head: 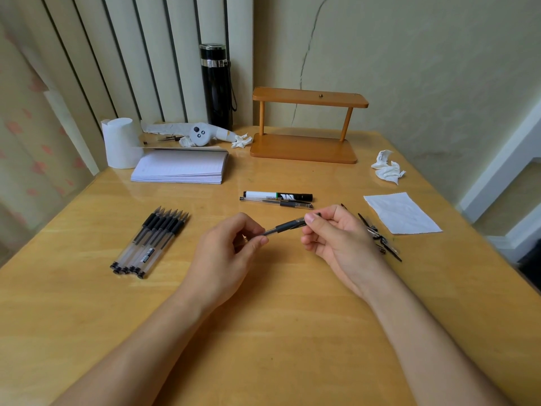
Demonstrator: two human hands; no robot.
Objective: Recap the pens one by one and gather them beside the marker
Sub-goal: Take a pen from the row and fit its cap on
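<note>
Capping: left hand (231, 244) fingers pinch the pen (285, 227) barrel, right hand (330, 230) fingers pinch the cap; push coaxially until seated, then lay beside marker (278, 196) mid-table.

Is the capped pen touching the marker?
Touching, as far as the head view shows: the capped pen lies flush along the marker, with no gap visible between them.

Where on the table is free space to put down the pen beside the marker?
The table is bare just in front of the capped pen lying along the marker, and between that pen and the uncapped pens. Crowded: loose caps by the right hand.
</note>
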